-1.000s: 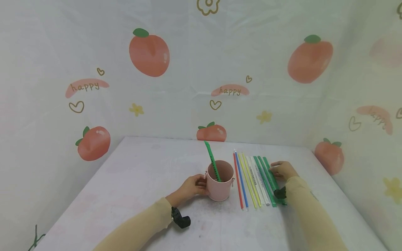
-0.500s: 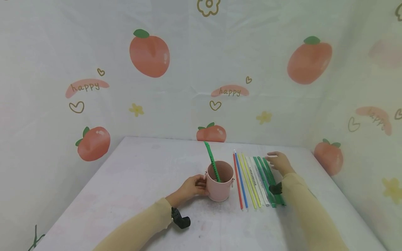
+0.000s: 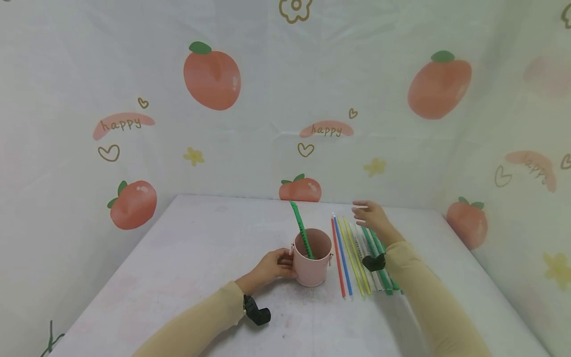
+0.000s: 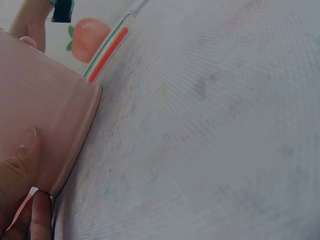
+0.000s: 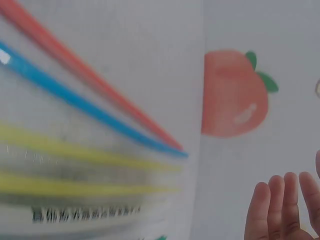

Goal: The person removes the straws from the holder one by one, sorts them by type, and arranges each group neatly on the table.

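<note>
In the head view my left hand (image 3: pixel 269 267) holds the left side of a small pink bucket (image 3: pixel 311 272) that stands upright on the table. Its thumb lies on the bucket's wall (image 4: pixel 55 115) in the left wrist view, with fingers by the base. A green wrapped straw (image 3: pixel 300 220) leans inside the bucket, its top above the rim. My right hand (image 3: pixel 373 218) hovers over the far end of a row of wrapped straws, holding nothing. The right wrist view shows its fingers (image 5: pixel 290 205) extended. The row has a red straw (image 3: pixel 339 263), a blue straw (image 3: pixel 343 258), yellow straws (image 3: pixel 354 258), white and green ones.
The white table (image 3: pixel 214 228) carries the bucket in the middle and the straw row just to its right. A patterned curtain (image 3: pixel 250 148) hangs behind the table's far edge and along both sides. My right forearm covers part of the green straws.
My right hand has lifted from the green straws at the right end and moved left and away, over the row's far end. The left hand and the bucket have stayed put.
</note>
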### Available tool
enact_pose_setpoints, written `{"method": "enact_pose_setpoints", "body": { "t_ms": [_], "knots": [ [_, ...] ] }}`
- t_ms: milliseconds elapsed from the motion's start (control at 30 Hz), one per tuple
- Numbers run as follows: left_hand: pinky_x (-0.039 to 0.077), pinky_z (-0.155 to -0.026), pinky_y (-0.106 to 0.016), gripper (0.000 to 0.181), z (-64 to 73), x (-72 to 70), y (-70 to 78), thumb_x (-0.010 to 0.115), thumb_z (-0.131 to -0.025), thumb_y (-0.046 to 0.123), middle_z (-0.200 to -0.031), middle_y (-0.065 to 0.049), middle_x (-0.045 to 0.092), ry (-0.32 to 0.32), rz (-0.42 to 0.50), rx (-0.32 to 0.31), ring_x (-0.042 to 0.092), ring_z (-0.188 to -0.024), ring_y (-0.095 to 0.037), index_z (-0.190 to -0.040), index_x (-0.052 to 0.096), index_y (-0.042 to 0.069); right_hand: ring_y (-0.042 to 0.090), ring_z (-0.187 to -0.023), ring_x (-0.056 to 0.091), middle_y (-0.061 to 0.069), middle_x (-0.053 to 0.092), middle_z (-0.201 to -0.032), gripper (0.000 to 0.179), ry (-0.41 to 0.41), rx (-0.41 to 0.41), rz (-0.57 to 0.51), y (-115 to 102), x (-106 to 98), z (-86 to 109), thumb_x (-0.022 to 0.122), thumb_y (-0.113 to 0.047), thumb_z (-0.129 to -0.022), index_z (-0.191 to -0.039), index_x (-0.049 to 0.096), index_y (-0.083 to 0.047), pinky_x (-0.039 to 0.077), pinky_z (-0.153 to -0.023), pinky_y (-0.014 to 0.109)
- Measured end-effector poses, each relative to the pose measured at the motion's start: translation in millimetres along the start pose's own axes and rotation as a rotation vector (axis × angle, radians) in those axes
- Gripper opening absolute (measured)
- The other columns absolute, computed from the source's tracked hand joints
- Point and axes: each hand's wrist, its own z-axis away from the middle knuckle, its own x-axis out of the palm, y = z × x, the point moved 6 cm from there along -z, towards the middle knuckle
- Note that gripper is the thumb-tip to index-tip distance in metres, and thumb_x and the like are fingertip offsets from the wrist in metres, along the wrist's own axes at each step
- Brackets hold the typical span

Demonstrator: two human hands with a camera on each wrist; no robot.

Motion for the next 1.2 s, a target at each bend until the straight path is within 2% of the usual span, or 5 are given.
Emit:
{"method": "enact_pose_setpoints", "body": {
  "t_ms": [200,433,600,967,1200],
  "knots": [
    [0.055,-0.094,-0.036,0.051,0.8,0.1,1.1,0.079,-0.077,0.003,-0.123,-0.019,0.063,0.004,0.000,-0.001,0.061,-0.114,-0.031,-0.122,0.056,-0.003,0.032,-0.116,0.056,0.032,0.044,-0.138,0.050,-0.028,-0.059,-0.034,-19,27,1.7,0.052,-0.016,-0.101,-0.142,0.036,0.007,0.049,-0.102,0.041],
    [0.056,-0.092,-0.034,0.052,-1.6,0.1,-1.3,0.079,-0.077,0.003,-0.122,-0.019,0.063,-0.005,0.016,0.000,0.061,-0.114,-0.031,-0.123,0.055,-0.004,0.031,-0.113,0.057,0.028,0.050,-0.132,0.048,-0.062,-0.123,-0.082,-35,52,9.8,0.055,-0.019,-0.100,-0.139,0.041,0.005,0.046,-0.105,0.046],
    [0.056,-0.091,-0.034,0.052,-1.6,0.3,-1.4,0.079,-0.077,0.003,-0.122,-0.020,0.063,-0.007,0.021,0.004,0.062,-0.113,-0.031,-0.122,0.055,-0.004,0.019,-0.100,0.059,0.021,0.056,-0.123,0.046,-0.066,-0.149,-0.092,-47,70,14.3,0.058,-0.018,-0.098,-0.136,0.046,0.005,0.055,-0.093,0.034],
    [0.055,-0.093,-0.035,0.051,-1.2,0.2,-2.3,0.080,-0.077,0.004,-0.122,-0.018,0.064,0.002,0.014,-0.005,0.062,-0.113,-0.030,-0.122,0.056,-0.003,0.017,-0.098,0.061,0.015,0.060,-0.113,0.039,-0.096,-0.202,-0.058,-57,101,26.0,0.061,-0.018,-0.096,-0.129,0.054,0.000,0.056,-0.091,0.039],
    [0.055,-0.093,-0.035,0.051,-2.4,-0.7,-2.8,0.080,-0.077,0.004,-0.121,-0.018,0.065,0.003,0.002,0.004,0.063,-0.112,-0.030,-0.121,0.057,-0.003,0.031,-0.104,0.061,0.016,0.062,-0.112,0.037,-0.084,-0.221,-0.026,-53,109,26.3,0.065,-0.019,-0.093,-0.125,0.058,-0.002,0.053,-0.092,0.046]
  ]
}}
